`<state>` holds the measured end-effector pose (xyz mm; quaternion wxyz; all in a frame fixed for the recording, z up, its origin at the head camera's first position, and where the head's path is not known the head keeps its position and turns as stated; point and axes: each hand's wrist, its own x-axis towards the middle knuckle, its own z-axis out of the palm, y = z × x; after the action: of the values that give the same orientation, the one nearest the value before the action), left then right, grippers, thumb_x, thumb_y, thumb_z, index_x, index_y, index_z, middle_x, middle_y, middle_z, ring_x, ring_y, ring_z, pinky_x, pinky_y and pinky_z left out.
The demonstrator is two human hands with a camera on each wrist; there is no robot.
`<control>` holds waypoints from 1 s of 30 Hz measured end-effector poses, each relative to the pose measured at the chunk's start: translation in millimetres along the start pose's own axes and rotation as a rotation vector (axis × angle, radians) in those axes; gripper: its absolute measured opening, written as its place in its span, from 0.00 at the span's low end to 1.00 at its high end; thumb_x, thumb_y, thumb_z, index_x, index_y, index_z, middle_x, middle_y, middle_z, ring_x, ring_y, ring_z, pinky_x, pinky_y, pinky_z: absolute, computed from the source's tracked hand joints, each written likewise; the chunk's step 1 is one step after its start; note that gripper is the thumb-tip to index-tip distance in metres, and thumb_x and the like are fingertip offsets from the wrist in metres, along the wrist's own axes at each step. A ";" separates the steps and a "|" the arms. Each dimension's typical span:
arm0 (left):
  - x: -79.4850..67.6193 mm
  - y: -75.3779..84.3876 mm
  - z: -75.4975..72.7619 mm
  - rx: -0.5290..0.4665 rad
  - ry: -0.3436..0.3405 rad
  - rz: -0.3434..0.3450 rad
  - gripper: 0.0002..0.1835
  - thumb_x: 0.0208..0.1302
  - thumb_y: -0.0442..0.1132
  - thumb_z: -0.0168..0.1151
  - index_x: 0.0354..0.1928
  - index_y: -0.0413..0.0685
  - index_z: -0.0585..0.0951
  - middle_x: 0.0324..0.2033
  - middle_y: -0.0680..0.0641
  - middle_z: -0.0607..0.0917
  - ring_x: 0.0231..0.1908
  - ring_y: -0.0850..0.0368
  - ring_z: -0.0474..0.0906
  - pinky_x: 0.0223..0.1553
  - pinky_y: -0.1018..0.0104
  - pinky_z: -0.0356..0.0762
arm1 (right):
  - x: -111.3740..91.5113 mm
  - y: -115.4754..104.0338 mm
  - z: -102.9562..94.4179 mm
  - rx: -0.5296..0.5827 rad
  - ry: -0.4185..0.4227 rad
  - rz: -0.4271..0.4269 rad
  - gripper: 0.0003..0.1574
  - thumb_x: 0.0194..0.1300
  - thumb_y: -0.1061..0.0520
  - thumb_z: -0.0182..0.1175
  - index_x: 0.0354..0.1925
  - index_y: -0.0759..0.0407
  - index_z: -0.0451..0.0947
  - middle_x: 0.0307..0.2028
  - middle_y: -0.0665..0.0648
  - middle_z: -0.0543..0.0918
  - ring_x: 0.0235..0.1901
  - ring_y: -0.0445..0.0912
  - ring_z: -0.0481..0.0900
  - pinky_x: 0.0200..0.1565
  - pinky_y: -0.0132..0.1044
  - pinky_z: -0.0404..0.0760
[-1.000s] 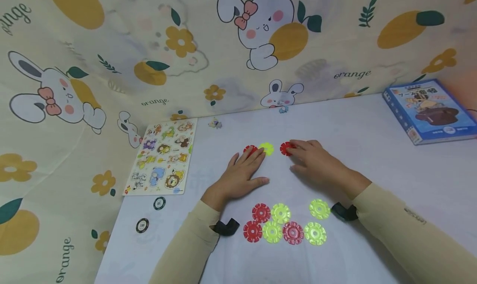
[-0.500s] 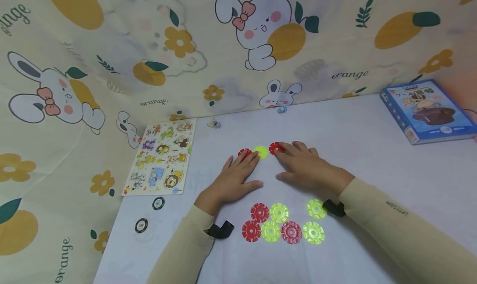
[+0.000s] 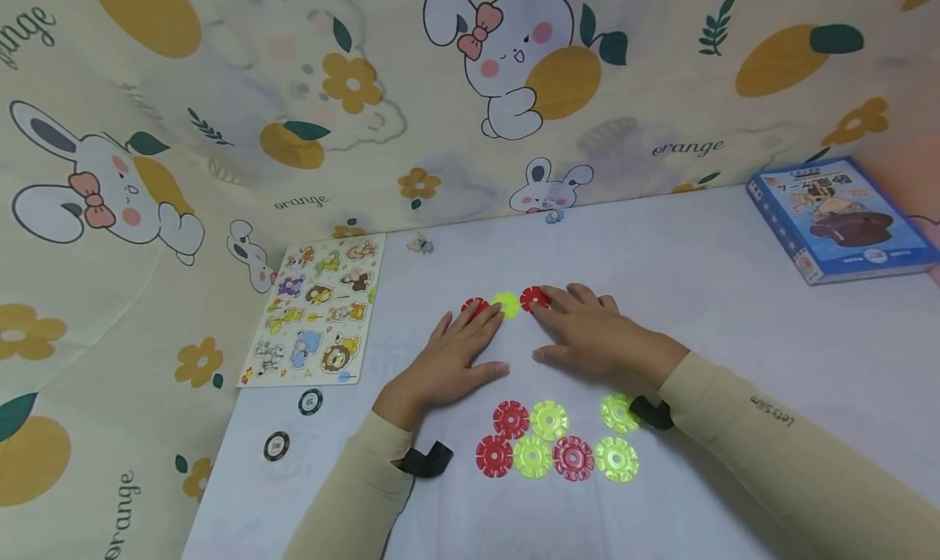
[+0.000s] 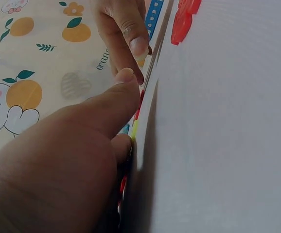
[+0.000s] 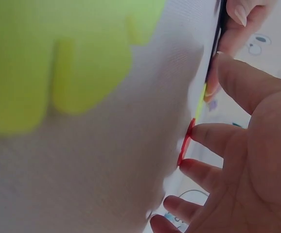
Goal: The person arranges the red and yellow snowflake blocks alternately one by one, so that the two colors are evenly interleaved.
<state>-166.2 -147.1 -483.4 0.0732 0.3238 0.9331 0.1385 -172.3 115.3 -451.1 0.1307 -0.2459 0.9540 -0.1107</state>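
Note:
Flat, notched plastic discs lie in a short row in the head view. My left hand (image 3: 450,362) rests palm down, its straight fingers touching a red disc (image 3: 472,305) and the edge of the yellow-green disc (image 3: 503,304) beside it. The fingers partly cover both. To their right, my right hand (image 3: 598,329) touches another red disc (image 3: 534,298) with extended fingertips, its palm raised off the table. In the right wrist view two fingertips press on that red disc (image 5: 185,144), close to the yellow-green one (image 5: 200,103). Neither hand grips anything.
Nearer my body lie several more discs, including a red disc (image 3: 494,456) and a yellow-green disc (image 3: 617,460). An animal puzzle board (image 3: 312,311) and two black chips, one a round chip (image 3: 277,446), are at left. A blue box (image 3: 844,220) stands at back right.
Both hands have slid left and slightly nearer, the row's discs moving along with them. The right-hand red disc has come closer to the yellow-green one. The nearer discs stay put.

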 end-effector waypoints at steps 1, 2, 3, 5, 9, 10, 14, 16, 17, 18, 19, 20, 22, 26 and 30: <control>0.0 0.0 -0.4 0.000 -0.003 0.000 0.44 0.63 0.73 0.39 0.76 0.63 0.47 0.74 0.63 0.44 0.72 0.56 0.34 0.67 0.46 0.31 | -0.2 -0.4 0.4 -0.005 0.004 -0.003 0.53 0.56 0.25 0.56 0.73 0.44 0.57 0.73 0.57 0.51 0.69 0.62 0.44 0.58 0.65 0.56; 0.1 -0.1 -0.7 0.000 -0.005 0.002 0.44 0.63 0.73 0.39 0.76 0.63 0.47 0.74 0.62 0.44 0.72 0.55 0.34 0.67 0.46 0.31 | -0.6 -0.9 0.6 -0.008 0.007 -0.004 0.53 0.56 0.25 0.56 0.73 0.44 0.57 0.73 0.57 0.51 0.69 0.62 0.45 0.58 0.65 0.56; 0.1 -0.3 -1.0 0.001 -0.009 0.003 0.44 0.63 0.73 0.38 0.76 0.63 0.47 0.74 0.62 0.44 0.72 0.55 0.34 0.67 0.46 0.31 | -0.9 -1.5 0.7 -0.010 0.011 -0.006 0.53 0.56 0.24 0.56 0.73 0.44 0.57 0.73 0.57 0.51 0.69 0.61 0.46 0.58 0.65 0.56; 0.3 -0.9 -1.7 0.000 -0.013 0.008 0.43 0.63 0.73 0.39 0.76 0.63 0.47 0.74 0.62 0.44 0.72 0.55 0.34 0.67 0.46 0.31 | -1.7 -2.8 0.8 -0.008 0.018 -0.009 0.53 0.56 0.24 0.56 0.73 0.44 0.58 0.72 0.57 0.51 0.68 0.61 0.47 0.58 0.64 0.57; 0.7 -3.4 -2.5 -0.001 -0.020 0.018 0.42 0.64 0.72 0.38 0.76 0.64 0.47 0.74 0.62 0.44 0.72 0.55 0.34 0.67 0.45 0.31 | -3.0 -4.6 0.9 -0.008 0.025 -0.008 0.54 0.55 0.23 0.55 0.73 0.44 0.58 0.72 0.58 0.51 0.68 0.60 0.47 0.59 0.64 0.56; 1.0 -4.2 -2.5 -0.003 -0.020 0.021 0.42 0.65 0.71 0.38 0.76 0.64 0.47 0.73 0.63 0.44 0.72 0.55 0.34 0.67 0.45 0.31 | -3.4 -5.1 0.7 -0.009 0.024 -0.008 0.54 0.56 0.23 0.55 0.73 0.44 0.58 0.72 0.58 0.51 0.68 0.60 0.47 0.59 0.64 0.56; 1.8 -5.9 -1.8 -0.009 -0.019 0.026 0.41 0.66 0.71 0.37 0.75 0.65 0.47 0.73 0.64 0.43 0.72 0.55 0.34 0.67 0.46 0.31 | -4.9 -6.9 -0.1 -0.011 0.022 -0.008 0.54 0.56 0.24 0.54 0.73 0.46 0.58 0.72 0.60 0.51 0.68 0.61 0.47 0.59 0.65 0.56; 1.8 -6.3 -1.3 -0.015 -0.016 0.029 0.40 0.66 0.71 0.37 0.75 0.64 0.47 0.73 0.63 0.44 0.72 0.55 0.34 0.67 0.46 0.31 | -5.3 -7.4 -0.4 -0.010 0.020 -0.007 0.53 0.57 0.24 0.54 0.73 0.46 0.58 0.72 0.61 0.51 0.68 0.61 0.47 0.59 0.65 0.56; 1.7 -6.6 -1.1 -0.019 -0.016 0.030 0.41 0.66 0.71 0.37 0.75 0.64 0.47 0.73 0.63 0.44 0.72 0.55 0.34 0.67 0.46 0.31 | -5.3 -7.5 -0.3 -0.008 0.019 -0.007 0.53 0.57 0.24 0.54 0.73 0.46 0.58 0.72 0.61 0.51 0.68 0.61 0.47 0.59 0.65 0.56; 1.5 -6.8 -1.0 -0.020 -0.015 0.031 0.41 0.66 0.71 0.37 0.75 0.64 0.48 0.73 0.63 0.44 0.72 0.55 0.34 0.67 0.46 0.31 | -5.3 -7.4 -0.2 -0.005 0.018 -0.008 0.53 0.57 0.24 0.54 0.73 0.45 0.57 0.72 0.61 0.51 0.68 0.61 0.47 0.59 0.65 0.56; 1.3 -7.2 -0.8 -0.021 -0.016 0.032 0.41 0.66 0.71 0.38 0.75 0.64 0.48 0.73 0.63 0.44 0.72 0.55 0.34 0.67 0.45 0.31 | -5.4 -7.4 -0.4 -0.001 0.018 -0.009 0.52 0.58 0.24 0.54 0.73 0.45 0.57 0.72 0.61 0.51 0.68 0.61 0.48 0.59 0.65 0.56; 1.2 -7.3 -0.8 -0.021 -0.017 0.032 0.41 0.65 0.71 0.38 0.76 0.63 0.48 0.73 0.63 0.44 0.72 0.55 0.34 0.67 0.45 0.31 | -5.4 -7.2 -0.4 0.008 0.018 -0.008 0.52 0.58 0.24 0.54 0.73 0.44 0.57 0.72 0.60 0.50 0.68 0.61 0.47 0.59 0.65 0.55; 0.7 -7.4 -0.8 -0.020 -0.019 0.032 0.41 0.65 0.71 0.38 0.76 0.63 0.48 0.73 0.63 0.44 0.72 0.54 0.34 0.67 0.45 0.32 | -5.8 -6.5 -1.5 0.041 0.023 -0.008 0.51 0.58 0.25 0.54 0.73 0.42 0.56 0.73 0.59 0.49 0.68 0.61 0.47 0.59 0.65 0.55; 0.2 -6.3 -1.9 -0.025 -0.015 0.032 0.42 0.65 0.71 0.40 0.76 0.62 0.49 0.74 0.62 0.45 0.72 0.54 0.34 0.67 0.44 0.32 | -13.5 -0.4 -8.2 0.215 0.061 0.006 0.50 0.59 0.28 0.57 0.73 0.41 0.55 0.72 0.57 0.50 0.69 0.59 0.47 0.59 0.66 0.56; 0.7 -6.0 -2.1 -0.035 -0.009 0.036 0.42 0.65 0.71 0.40 0.76 0.62 0.49 0.74 0.61 0.46 0.72 0.55 0.34 0.67 0.44 0.32 | -34.8 14.8 -15.7 0.542 0.117 -0.015 0.44 0.63 0.34 0.58 0.72 0.40 0.56 0.69 0.55 0.60 0.66 0.56 0.58 0.56 0.62 0.67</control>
<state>-170.7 -151.5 -483.2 0.0807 0.3399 0.9241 0.1548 -154.2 147.6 -433.6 0.1354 -0.2021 0.8938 -0.3768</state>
